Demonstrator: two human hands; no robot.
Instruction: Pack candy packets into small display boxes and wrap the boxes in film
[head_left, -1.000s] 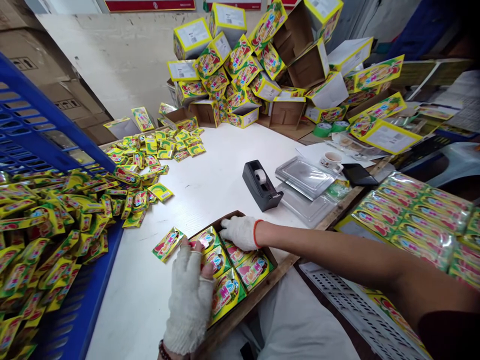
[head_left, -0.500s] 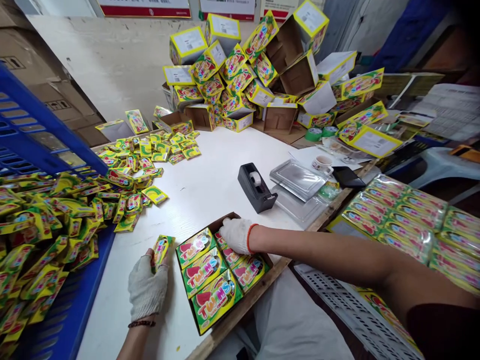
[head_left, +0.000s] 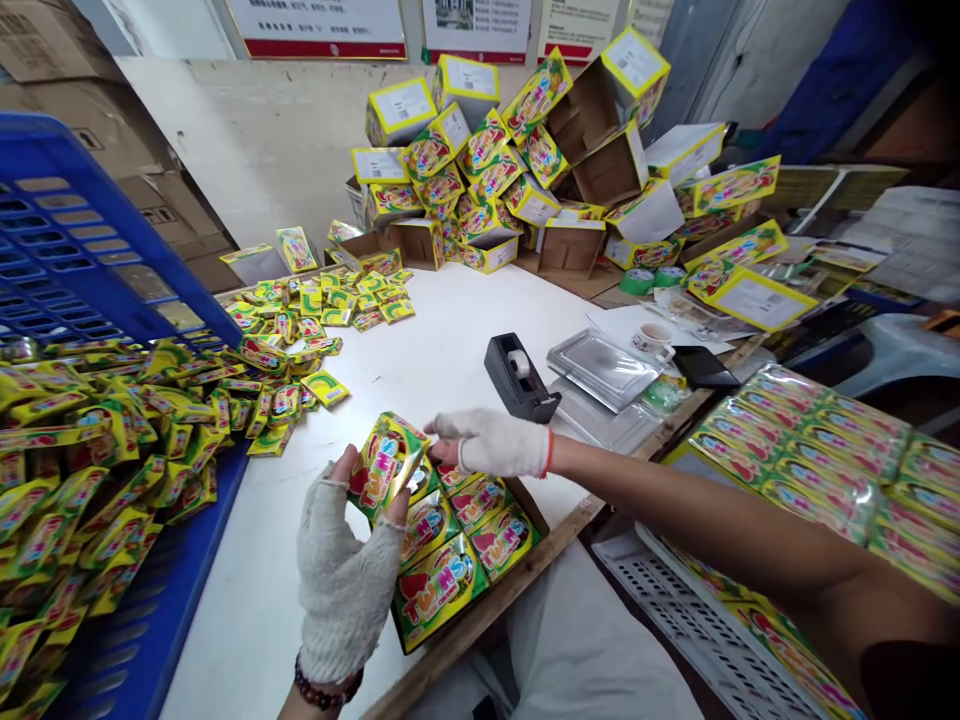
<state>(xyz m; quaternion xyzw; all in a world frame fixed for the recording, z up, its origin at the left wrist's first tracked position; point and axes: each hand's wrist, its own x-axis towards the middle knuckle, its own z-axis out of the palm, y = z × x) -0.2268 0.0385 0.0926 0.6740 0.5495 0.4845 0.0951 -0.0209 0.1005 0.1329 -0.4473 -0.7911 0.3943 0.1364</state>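
Both my hands wear white knit gloves. My left hand (head_left: 341, 570) is raised above the table with its fingertips closed on a yellow-green candy packet (head_left: 384, 462), held over an open cardboard box (head_left: 525, 492). The box holds several like packets (head_left: 442, 580) lying flat in rows. My right hand (head_left: 491, 442) reaches across the far end of the box, fingers pressed together near the held packet and the packets below; whether it grips anything I cannot make out.
A blue plastic crate (head_left: 67, 260) at the left spills a heap of packets (head_left: 112, 450) onto the white table (head_left: 420, 350). A black tape dispenser (head_left: 517, 377), clear trays (head_left: 600, 365), a cup (head_left: 654, 338) and stacked yellow boxes (head_left: 525, 170) lie beyond. Wrapped packs (head_left: 825, 440) sit right.
My left hand picked a packet off the table beside the box and lifted it over the box. My right hand rose slightly from the packets at the box's far end.
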